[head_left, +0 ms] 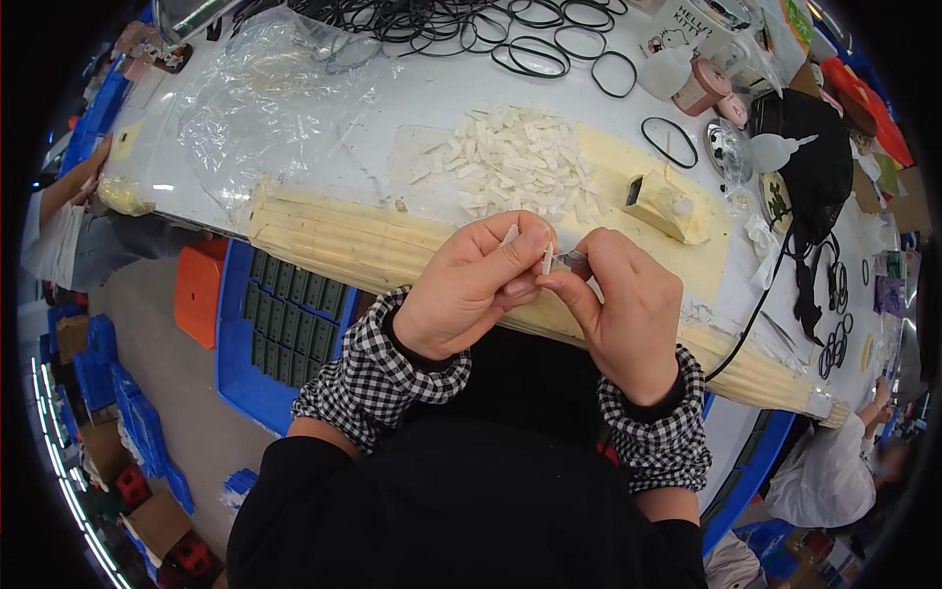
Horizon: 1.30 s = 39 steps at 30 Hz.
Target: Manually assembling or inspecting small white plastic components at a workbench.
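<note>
Strip (548,259), in the head view, is up over the yellow edge (343,234), near the white pile (520,162), with room to the left. The left hand (473,280) pinches it at the fingertips; the right hand (628,306) pinches a metal bit (573,263) just beside it.

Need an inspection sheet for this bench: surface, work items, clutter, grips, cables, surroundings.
Surface: white tabletop, yellow padded edge.
Work items: heap of thin white strips; yellow block with a dark opening to its right.
Clutter: crumpled clear plastic bag, pile of black loops, black fabric bag.
Left grip: bare, pinching small white strip.
Right grip: bare, pinching small grey metal-looking piece; exact kind unclear.
Cables: thin black cord near the right side, crossing the padded edge.
Surroundings: blue plastic tray holding dark green blocks; orange stool-like object; people at both sides.
</note>
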Tool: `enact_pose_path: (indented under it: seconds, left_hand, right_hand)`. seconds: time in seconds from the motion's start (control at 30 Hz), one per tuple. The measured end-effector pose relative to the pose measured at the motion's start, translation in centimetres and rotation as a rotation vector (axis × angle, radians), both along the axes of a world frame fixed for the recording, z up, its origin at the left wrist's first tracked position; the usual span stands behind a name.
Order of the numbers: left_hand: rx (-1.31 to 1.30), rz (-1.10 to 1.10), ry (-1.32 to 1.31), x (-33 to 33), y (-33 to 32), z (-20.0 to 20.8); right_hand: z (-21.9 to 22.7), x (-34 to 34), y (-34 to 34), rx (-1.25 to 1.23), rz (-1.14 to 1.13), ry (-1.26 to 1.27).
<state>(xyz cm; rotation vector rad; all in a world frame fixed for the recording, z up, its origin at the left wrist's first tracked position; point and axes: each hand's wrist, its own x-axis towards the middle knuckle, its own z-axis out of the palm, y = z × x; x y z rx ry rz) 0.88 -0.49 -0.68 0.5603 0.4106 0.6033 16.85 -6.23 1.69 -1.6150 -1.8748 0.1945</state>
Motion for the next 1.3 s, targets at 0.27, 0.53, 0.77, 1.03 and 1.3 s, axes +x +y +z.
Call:
enact_pose_path:
  seconds: [0.27,0.53,0.77,1.03,1.3]
  left_hand:
    - [0.064,0.031,0.063,-0.07,-0.08,0.24]
    - [0.119,0.009,0.109,-0.21,-0.02,0.64]
    - [0.116,0.002,0.113,-0.3,0.01,0.66]
    - [0.118,0.043,0.091,-0.29,-0.12,0.4]
    - [0.203,0.069,0.198,-0.54,-0.04,0.52]
  right_hand:
    - [0.17,0.04,-0.09,-0.004,-0.008,-0.041]
    - [0.45,0.0,-0.15,-0.024,-0.008,-0.073]
    - [0.67,0.09,-0.2,-0.051,0.006,-0.077]
    - [0.59,-0.04,-0.18,-0.018,-0.004,-0.077]
    - [0.63,0.11,-0.28,-0.022,-0.007,-0.161]
